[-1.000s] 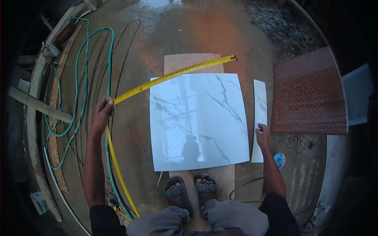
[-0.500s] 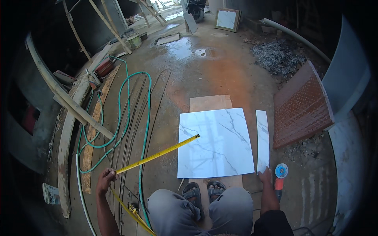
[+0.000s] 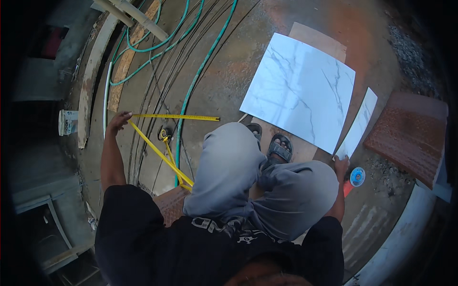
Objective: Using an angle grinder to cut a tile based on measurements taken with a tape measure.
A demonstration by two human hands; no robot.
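Note:
My left hand is closed on a yellow tape measure blade. The blade's free end points right, stopping short of the tile, and the rest bends down toward my knees. Its yellow and black case lies on the floor. My right hand grips the near end of a narrow marble-patterned tile strip. Left of the strip lies a large white tile with grey veins, on a brownish board. An angle grinder with a blue disc rests just right of my right hand.
A green hose and several thin rods run along the floor at left, beside wooden planks. A white bucket stands at far left. A reddish-brown textured panel lies at right. My sandalled feet are near the tile.
My view has tilted down and turned. The tape's free end has swung off the large tile to its left. My right hand still holds the strip.

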